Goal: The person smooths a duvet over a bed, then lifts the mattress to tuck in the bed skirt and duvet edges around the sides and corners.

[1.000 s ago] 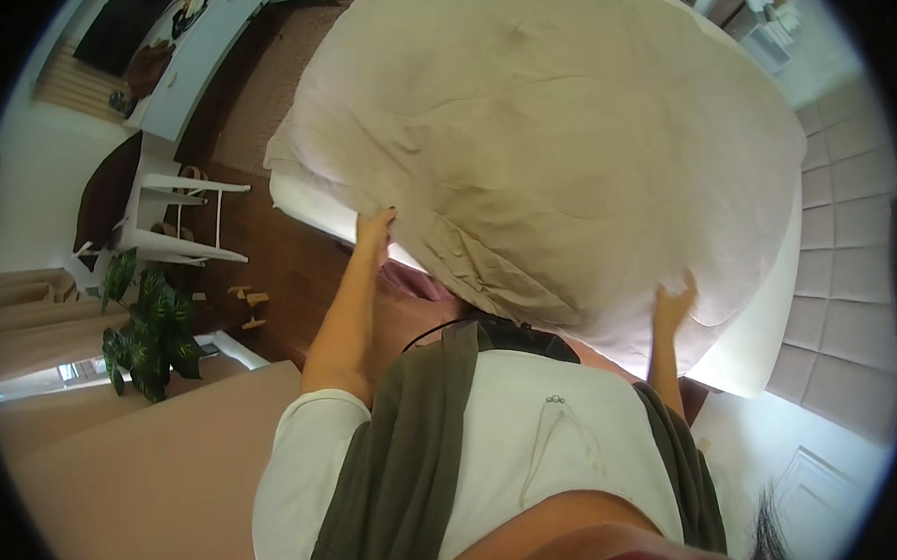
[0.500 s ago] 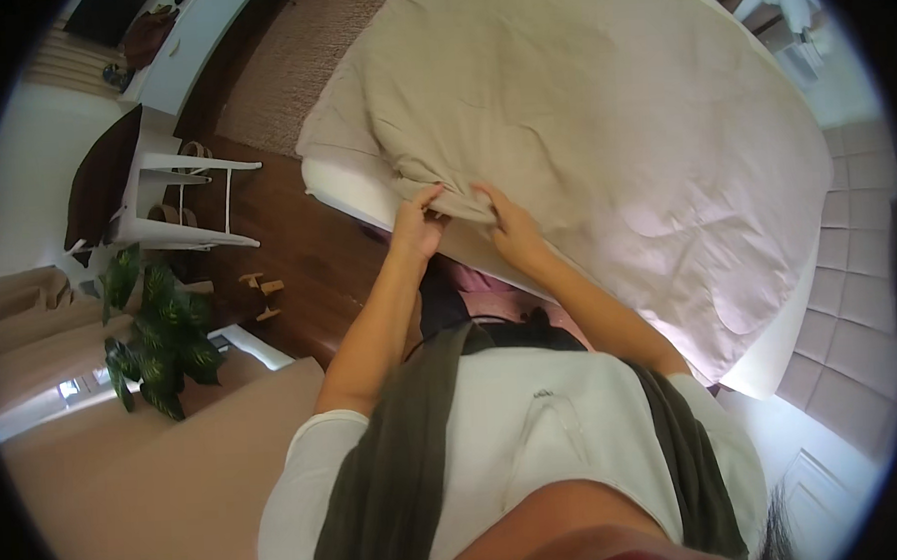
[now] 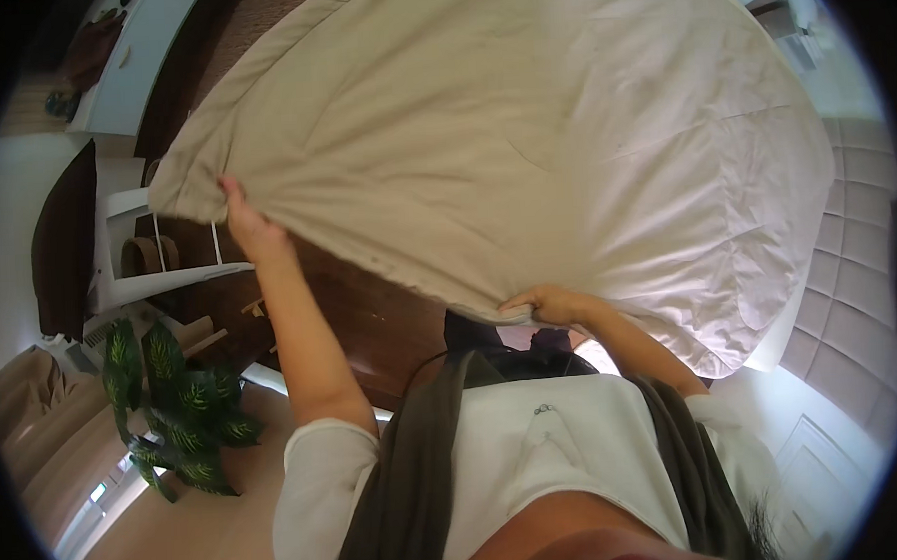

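Beige curtains [image 3: 29, 403] hang at the room's left side, with a leafy green plant [image 3: 184, 407] just beside them and a white chair with a dark back [image 3: 69, 247] above it in view. Next comes a white drawer unit [image 3: 141, 73]. Dark wooden floor [image 3: 366, 329] shows below the comforter's left part. Near that left corner, the left hand [image 3: 254, 228] pinches the cloth, thumb on top, the other fingers mostly hidden. Pale and creased, the comforter [image 3: 482, 138] stretches from there across the bed [image 3: 772, 351], covering all but a white strip at its right edge. Close to the person's waist, the right hand [image 3: 555, 303] has its fingers closed on the comforter's bunched near edge. Padded beige panels [image 3: 840, 263] stand past the bed's right edge.
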Demonstrator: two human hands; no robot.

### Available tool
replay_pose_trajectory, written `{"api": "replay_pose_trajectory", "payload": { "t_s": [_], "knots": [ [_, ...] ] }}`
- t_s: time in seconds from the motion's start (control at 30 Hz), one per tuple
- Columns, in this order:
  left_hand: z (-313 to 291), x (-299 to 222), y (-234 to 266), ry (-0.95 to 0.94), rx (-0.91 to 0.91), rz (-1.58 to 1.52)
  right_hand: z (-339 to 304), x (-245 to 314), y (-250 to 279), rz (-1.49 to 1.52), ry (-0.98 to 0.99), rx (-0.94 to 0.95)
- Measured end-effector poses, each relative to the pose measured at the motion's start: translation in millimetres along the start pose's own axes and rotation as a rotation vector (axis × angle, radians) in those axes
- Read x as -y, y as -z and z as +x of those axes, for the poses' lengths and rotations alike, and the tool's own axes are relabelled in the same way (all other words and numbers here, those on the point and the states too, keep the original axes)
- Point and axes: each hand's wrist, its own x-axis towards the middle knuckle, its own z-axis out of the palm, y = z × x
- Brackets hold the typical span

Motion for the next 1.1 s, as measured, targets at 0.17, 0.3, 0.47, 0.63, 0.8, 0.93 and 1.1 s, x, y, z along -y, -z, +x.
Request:
{"api": "replay_pose_trajectory", "payload": {
  "t_s": [0.17,0.3,0.47,0.63,0.8,0.93,1.1],
  "knots": [
    [-2,30,115,0.009,-0.452,0.118,48,-19,-38,-0.236,-0.222,0.284],
    [-7,75,151,0.181,-0.555,0.238,50,-89,-50,-0.592,-0.182,0.160],
    [28,97,146,0.069,-0.590,0.316,39,-90,-38,-0.587,-0.202,-0.036],
    [42,84,135,-0.033,-0.965,1.348,20,-100,-51,-0.436,0.043,-0.301],
    [-19,118,66,-0.739,-0.044,1.713,-32,-116,-8,0.180,0.151,-1.027],
    [-170,224,-51,-0.309,0.724,1.273,-150,-184,55,0.035,-0.052,-1.762],
    [-357,307,-131,-0.403,1.559,1.019,-314,-288,88,-0.292,-0.463,-2.310]
  ]
}}
